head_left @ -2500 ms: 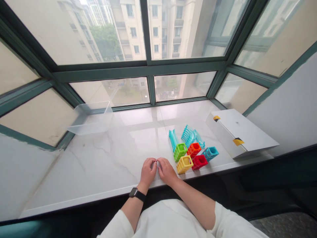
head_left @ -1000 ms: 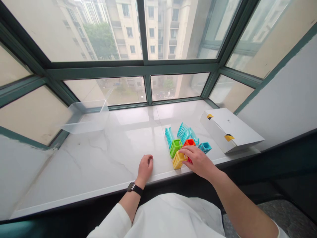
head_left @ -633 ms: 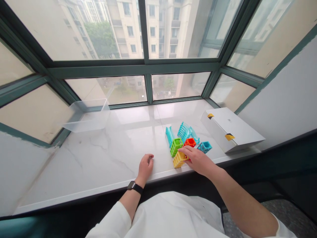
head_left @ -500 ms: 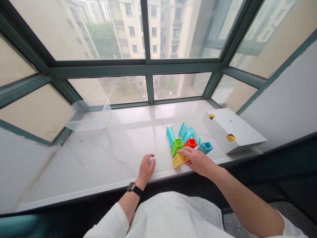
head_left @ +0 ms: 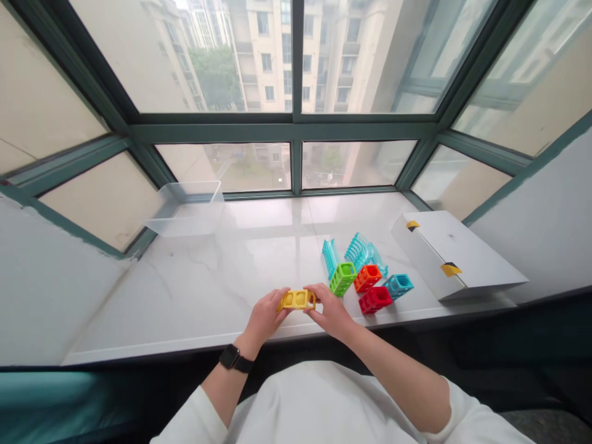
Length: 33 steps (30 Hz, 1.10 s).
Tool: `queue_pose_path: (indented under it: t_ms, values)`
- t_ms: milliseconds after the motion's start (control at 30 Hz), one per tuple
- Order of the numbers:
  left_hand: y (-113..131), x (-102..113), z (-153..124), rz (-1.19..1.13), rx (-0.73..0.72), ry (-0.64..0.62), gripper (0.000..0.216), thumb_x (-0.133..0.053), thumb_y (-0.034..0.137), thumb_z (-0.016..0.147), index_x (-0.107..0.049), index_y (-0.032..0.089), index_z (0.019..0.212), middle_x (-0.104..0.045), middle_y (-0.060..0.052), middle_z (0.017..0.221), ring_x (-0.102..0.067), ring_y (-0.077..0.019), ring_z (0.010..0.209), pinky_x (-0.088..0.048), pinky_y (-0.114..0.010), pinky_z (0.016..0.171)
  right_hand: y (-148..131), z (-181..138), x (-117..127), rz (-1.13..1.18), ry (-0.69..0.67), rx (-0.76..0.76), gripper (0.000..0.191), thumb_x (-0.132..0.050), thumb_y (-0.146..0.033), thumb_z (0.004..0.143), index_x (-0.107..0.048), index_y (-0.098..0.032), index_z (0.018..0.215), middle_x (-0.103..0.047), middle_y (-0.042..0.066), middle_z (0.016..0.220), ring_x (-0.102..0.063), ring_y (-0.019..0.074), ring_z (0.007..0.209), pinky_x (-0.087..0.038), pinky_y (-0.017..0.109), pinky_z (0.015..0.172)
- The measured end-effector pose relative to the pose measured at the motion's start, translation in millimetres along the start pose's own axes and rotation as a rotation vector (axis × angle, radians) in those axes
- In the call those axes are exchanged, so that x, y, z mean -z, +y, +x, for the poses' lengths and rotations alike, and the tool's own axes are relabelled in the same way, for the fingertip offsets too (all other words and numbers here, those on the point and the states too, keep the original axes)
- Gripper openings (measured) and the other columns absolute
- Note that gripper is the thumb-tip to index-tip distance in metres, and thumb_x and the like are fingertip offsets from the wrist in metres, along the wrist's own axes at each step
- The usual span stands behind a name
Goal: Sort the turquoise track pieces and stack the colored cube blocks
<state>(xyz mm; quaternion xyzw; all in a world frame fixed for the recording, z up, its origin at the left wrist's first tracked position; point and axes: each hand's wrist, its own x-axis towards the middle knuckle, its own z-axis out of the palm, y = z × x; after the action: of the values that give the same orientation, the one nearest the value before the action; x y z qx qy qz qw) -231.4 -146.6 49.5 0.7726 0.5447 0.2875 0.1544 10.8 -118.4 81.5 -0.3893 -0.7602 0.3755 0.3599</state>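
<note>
We pinch the yellow block (head_left: 296, 300) evenly, fingers of our left hand (head_left: 266, 317) and right hand (head_left: 329, 310) pressed on its ends, the green block (head_left: 343, 279) just beside.

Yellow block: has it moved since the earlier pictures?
Yes, leftward. The yellow block sat right of the window's central post; now it sits almost directly below that post, held between the left hand and right hand.

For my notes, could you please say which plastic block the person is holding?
The yellow perforated plastic block, between the left hand and right hand; the green, orange, red and blue blocks sit apart, untouched.
</note>
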Motion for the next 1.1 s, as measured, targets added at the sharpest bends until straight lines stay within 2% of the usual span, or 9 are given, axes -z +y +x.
queue_pose_path:
  t_ms: [133,233,400,467,600,700,833,967,1100]
  values:
    - [-20,12,11,0.192,0.1,-0.073,0.047,-0.062,0.035,0.101,-0.052,0.03,0.146,-0.07,-0.007,0.124,-0.07,-0.0238,0.105,-0.055,-0.034,0.088,13,16,-29,-0.108,0.034,-0.009,0.055,-0.069,-0.01,0.084,-0.058,-0.025,0.136,-0.064,0.009,0.121,-0.066,0.0246,0.11,-0.058,0.046,0.1]
    - [-25,13,23,0.346,0.174,-0.1,0.046,-0.062,0.034,0.101,-0.055,0.028,0.145,-0.07,-0.008,0.117,-0.068,-0.0254,0.104,-0.051,-0.035,0.086,-2,21,-25,-0.259,0.056,0.068,0.066,-0.069,-0.011,0.085,-0.05,-0.024,0.147,-0.061,0.014,0.136,-0.059,0.0307,0.128,-0.052,0.054,0.111]
    - [-28,-1,35,0.508,0.252,-0.133,0.053,-0.06,0.027,0.099,-0.054,0.034,0.151,-0.068,-0.009,0.108,-0.064,-0.0281,0.101,-0.045,-0.04,0.087,-44,24,36,-0.459,0.219,0.261,0.045,-0.061,-0.019,0.097,-0.059,-0.03,0.14,-0.061,0.01,0.138,-0.052,0.0314,0.138,-0.044,0.056,0.119]
    - [-29,-8,38,0.527,0.269,-0.121,0.055,-0.057,0.026,0.099,-0.051,0.035,0.154,-0.067,-0.01,0.108,-0.063,-0.0287,0.101,-0.043,-0.041,0.087,-47,27,65,-0.585,0.252,0.193,0.042,-0.064,-0.024,0.097,-0.061,-0.029,0.138,-0.059,0.012,0.141,-0.049,0.0351,0.141,-0.04,0.06,0.12]
    - [-28,-16,47,0.5,0.335,-0.076,0.06,-0.057,0.029,0.099,-0.044,0.025,0.157,-0.068,-0.013,0.111,-0.062,-0.0316,0.104,-0.042,-0.043,0.089,-27,28,101,-0.753,0.128,-0.032,0.055,-0.073,-0.023,0.089,-0.059,-0.026,0.142,-0.057,0.016,0.144,-0.049,0.0418,0.139,-0.041,0.065,0.115]
    - [-26,-17,54,0.483,0.417,-0.057,0.048,-0.061,0.031,0.096,-0.055,0.016,0.142,-0.068,-0.016,0.113,-0.062,-0.0333,0.106,-0.043,-0.044,0.09,-16,23,106,-0.739,0.035,-0.089,0.062,-0.068,-0.009,0.086,-0.057,-0.026,0.144,-0.06,0.015,0.139,-0.057,0.0377,0.131,-0.049,0.057,0.109]
    - [-24,-14,58,0.525,0.417,-0.086,0.024,-0.059,0.034,0.098,-0.065,0.02,0.116,-0.067,-0.014,0.109,-0.062,-0.0318,0.103,-0.043,-0.042,0.086,-27,15,106,-0.684,-0.017,-0.144,0.061,-0.057,0.002,0.083,-0.063,-0.026,0.136,-0.065,0.012,0.129,-0.063,0.0315,0.12,-0.054,0.046,0.1]
    - [-24,-15,58,0.535,0.397,-0.079,0.034,-0.053,0.035,0.101,-0.063,0.025,0.132,-0.066,-0.013,0.109,-0.062,-0.0309,0.1,-0.042,-0.041,0.084,-49,11,103,-0.556,-0.076,-0.125,0.058,-0.055,0.004,0.08,-0.065,-0.027,0.128,-0.066,0.008,0.125,-0.064,0.0261,0.116,-0.052,0.041,0.1]
    - [-24,-16,58,0.539,0.395,-0.063,0.047,-0.051,0.035,0.102,-0.055,0.024,0.147,-0.067,-0.014,0.11,-0.063,-0.0317,0.101,-0.044,-0.041,0.084,-51,14,83,-0.356,-0.078,-0.125,0.043,-0.065,-0.009,0.084,-0.063,-0.025,0.125,-0.066,0.007,0.122,-0.066,0.0224,0.104,-0.055,0.037,0.09]
